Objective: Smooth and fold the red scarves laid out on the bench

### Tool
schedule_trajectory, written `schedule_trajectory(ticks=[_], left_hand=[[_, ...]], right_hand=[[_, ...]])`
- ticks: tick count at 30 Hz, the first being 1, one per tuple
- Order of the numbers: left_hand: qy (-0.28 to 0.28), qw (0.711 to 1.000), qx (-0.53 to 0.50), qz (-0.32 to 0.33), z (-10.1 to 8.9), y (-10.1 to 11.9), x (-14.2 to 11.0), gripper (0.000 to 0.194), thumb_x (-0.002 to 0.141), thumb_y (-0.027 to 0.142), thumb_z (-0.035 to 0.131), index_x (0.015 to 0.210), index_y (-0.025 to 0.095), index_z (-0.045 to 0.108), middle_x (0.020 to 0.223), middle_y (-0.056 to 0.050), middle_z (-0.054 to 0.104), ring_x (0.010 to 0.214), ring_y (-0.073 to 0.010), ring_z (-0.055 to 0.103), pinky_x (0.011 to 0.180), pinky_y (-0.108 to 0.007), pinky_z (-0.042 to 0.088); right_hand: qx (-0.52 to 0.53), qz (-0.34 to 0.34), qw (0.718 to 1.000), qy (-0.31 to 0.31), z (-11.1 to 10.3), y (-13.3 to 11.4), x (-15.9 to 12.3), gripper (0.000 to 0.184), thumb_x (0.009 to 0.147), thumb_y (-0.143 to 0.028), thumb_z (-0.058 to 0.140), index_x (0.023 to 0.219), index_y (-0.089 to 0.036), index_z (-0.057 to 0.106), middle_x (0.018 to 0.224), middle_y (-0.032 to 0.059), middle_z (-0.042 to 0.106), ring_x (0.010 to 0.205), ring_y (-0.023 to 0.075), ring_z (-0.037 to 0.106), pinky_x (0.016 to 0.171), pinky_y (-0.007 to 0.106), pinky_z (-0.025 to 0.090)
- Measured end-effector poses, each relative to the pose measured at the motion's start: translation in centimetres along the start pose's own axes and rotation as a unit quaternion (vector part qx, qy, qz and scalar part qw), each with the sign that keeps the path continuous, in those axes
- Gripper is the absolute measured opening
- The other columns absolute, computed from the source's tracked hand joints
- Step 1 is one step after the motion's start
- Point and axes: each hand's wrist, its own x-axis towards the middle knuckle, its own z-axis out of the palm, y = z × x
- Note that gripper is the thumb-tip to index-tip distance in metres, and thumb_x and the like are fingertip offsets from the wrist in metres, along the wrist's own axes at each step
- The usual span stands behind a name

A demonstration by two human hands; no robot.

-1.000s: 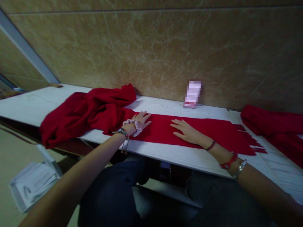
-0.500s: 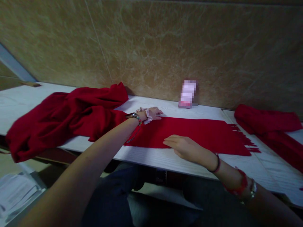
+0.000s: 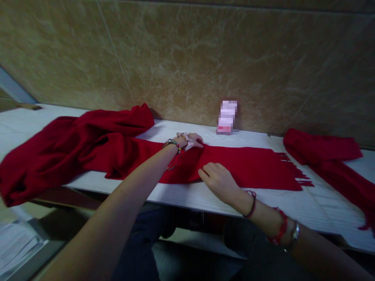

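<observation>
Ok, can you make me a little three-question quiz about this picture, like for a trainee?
1. True or false: the left hand is at the far edge of the red scarf, and the right hand is at its near edge.

2. What is worn just behind the left hand?
A) a yellow glove
B) a pale scrunchie
C) a blue mitten

3. Fill in the blank: the scarf's end on the picture's right side is finished with a ____.

Key: 1. True. 2. B. 3. Fringe.
</observation>
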Motion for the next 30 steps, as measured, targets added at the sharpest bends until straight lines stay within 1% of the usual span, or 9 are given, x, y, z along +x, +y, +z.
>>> schedule_trajectory(ticks=[5,7,10,12,16,19,21,25,30], left_hand=[[0.033,0.998,-0.056,-0.010,0.6,-0.2,0.2,0.026,0.073,0.021,0.056,0.098,0.015,0.065,0.089,-0.001,0.068,0.080,-0.0127,0.060,0.067,-0.016,0.043],[0.055,0.991,-0.119,-0.008,0.4,-0.1,0.2,0.028,0.073,0.019,0.056,0.099,0.013,0.064,0.087,-0.003,0.068,0.079,-0.0129,0.060,0.067,-0.017,0.044],[0.096,0.964,-0.249,0.009,-0.6,0.4,0.5,0.030,0.074,0.017,0.055,0.102,0.010,0.062,0.082,-0.003,0.066,0.073,-0.0114,0.059,0.067,-0.019,0.045],[0.121,0.948,-0.293,0.028,-1.7,1.4,1.2,0.029,0.073,0.018,0.056,0.101,0.010,0.063,0.080,-0.002,0.065,0.070,-0.0102,0.057,0.068,-0.020,0.045],[0.144,0.928,-0.336,0.067,-4.1,5.1,3.6,0.027,0.072,0.019,0.060,0.098,0.012,0.064,0.079,-0.001,0.063,0.068,-0.0101,0.055,0.069,-0.023,0.044],[0.148,0.927,-0.328,0.105,-5.3,9.1,5.7,0.027,0.073,0.017,0.060,0.098,0.012,0.065,0.083,-0.003,0.063,0.072,-0.0113,0.057,0.073,-0.024,0.044],[0.145,0.928,-0.315,0.134,-5.5,12.0,7.0,0.027,0.073,0.012,0.059,0.100,0.008,0.064,0.088,-0.005,0.064,0.078,-0.0118,0.057,0.077,-0.023,0.043],[0.086,0.932,-0.307,0.174,-4.0,17.0,9.7,0.029,0.075,0.011,0.055,0.103,0.004,0.062,0.092,-0.009,0.064,0.082,-0.0140,0.058,0.079,-0.024,0.043],[0.015,0.945,-0.269,0.183,0.2,20.9,12.9,0.024,0.075,0.010,0.055,0.097,0.005,0.064,0.088,-0.008,0.064,0.085,-0.0172,0.058,0.079,-0.024,0.043]], right_hand=[[-0.030,-0.006,0.999,0.016,-0.3,0.2,-0.1,0.011,0.082,-0.008,0.049,0.079,-0.014,0.058,0.072,0.0048,0.056,0.068,0.0168,0.049,0.055,0.029,0.031],[-0.043,-0.003,0.999,0.032,-0.8,0.6,-0.2,0.013,0.081,-0.006,0.048,0.081,-0.013,0.059,0.071,0.0043,0.057,0.065,0.0157,0.049,0.053,0.029,0.030],[-0.073,-0.002,0.995,0.073,-2.2,1.9,-0.4,0.017,0.082,-0.005,0.046,0.087,-0.012,0.060,0.070,0.0038,0.059,0.061,0.0146,0.049,0.052,0.028,0.030],[-0.099,-0.004,0.989,0.108,-3.3,3.2,-0.9,0.019,0.083,-0.005,0.044,0.088,-0.011,0.061,0.067,0.0034,0.058,0.059,0.0142,0.049,0.052,0.028,0.030],[-0.149,-0.007,0.976,0.157,-5.7,6.3,-2.9,0.021,0.084,-0.007,0.043,0.092,-0.009,0.063,0.061,0.0030,0.055,0.058,0.0141,0.047,0.052,0.028,0.031],[-0.181,0.011,0.972,0.148,-7.3,8.8,-5.4,0.021,0.084,-0.008,0.045,0.096,-0.008,0.063,0.062,0.0033,0.056,0.058,0.0140,0.047,0.054,0.028,0.033],[-0.196,0.035,0.971,0.132,-7.9,10.2,-7.6,0.022,0.084,-0.010,0.046,0.098,-0.009,0.063,0.061,0.0028,0.056,0.057,0.0138,0.047,0.055,0.027,0.035],[-0.199,0.069,0.974,0.082,-7.5,12.4,-12.4,0.025,0.084,-0.011,0.045,0.102,-0.011,0.062,0.067,0.0042,0.059,0.061,0.0140,0.051,0.057,0.026,0.039],[-0.190,0.092,0.977,-0.010,-5.5,13.5,-17.5,0.028,0.082,-0.009,0.045,0.104,-0.013,0.062,0.074,0.0065,0.063,0.063,0.0145,0.055,0.060,0.026,0.042]])
